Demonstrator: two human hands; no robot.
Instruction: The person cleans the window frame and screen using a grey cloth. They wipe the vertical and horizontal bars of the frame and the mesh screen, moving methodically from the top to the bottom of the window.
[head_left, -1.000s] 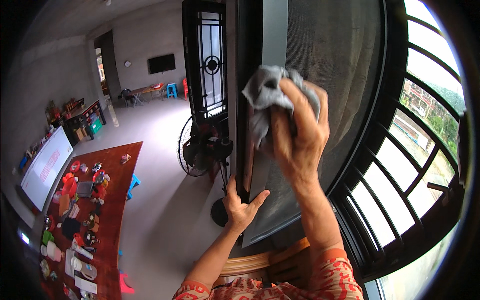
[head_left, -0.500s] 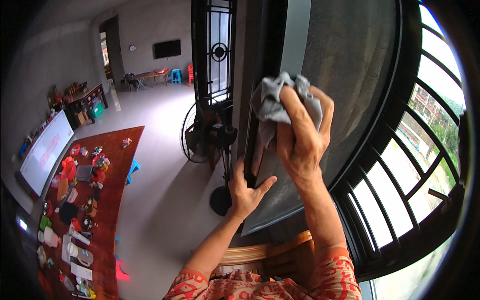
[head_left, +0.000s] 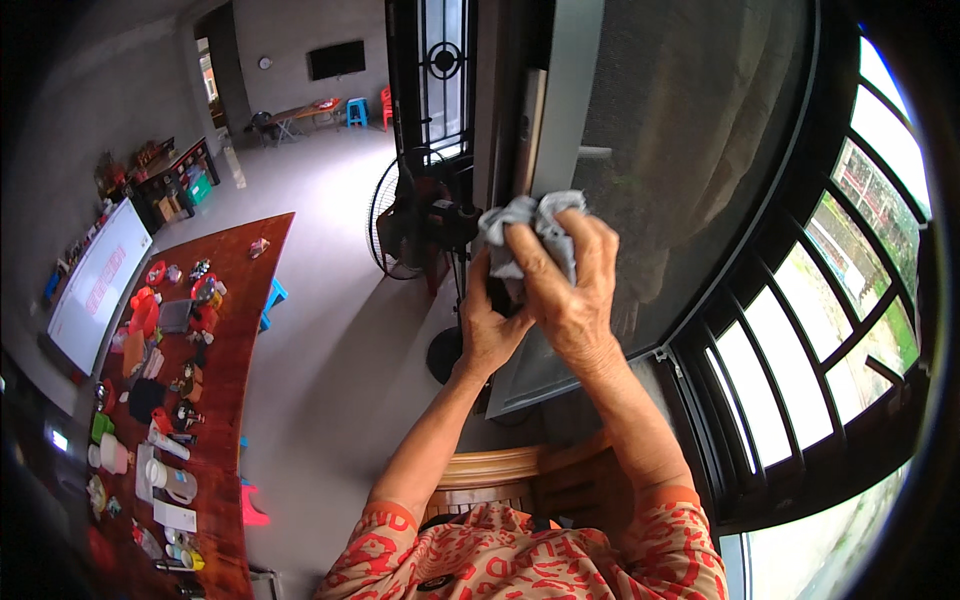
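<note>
My right hand (head_left: 578, 290) is closed around a crumpled grey cloth (head_left: 512, 212), which presses against the grey frame (head_left: 573, 110) of a swung-out window sash. Just below the cloth, my left hand (head_left: 488, 330) grips the edge of that same frame, its thumb toward my right wrist. Its other fingertips are partly hidden behind the frame and cloth. Above the cloth, a long metal handle (head_left: 531, 130) runs along the sash edge. Dark, dusty-looking mesh or glass (head_left: 680, 150) fills the sash.
A black standing fan (head_left: 420, 215) stands just left of the sash. Black window bars (head_left: 790, 330) curve along the right. A wooden chair back (head_left: 490, 466) is close below my arms. A red-brown table (head_left: 245, 330) with many small items stands at left.
My right hand and the cloth have moved down and left along the frame, close to my left hand. The handle has come into view above them. The head view has shifted slightly.
</note>
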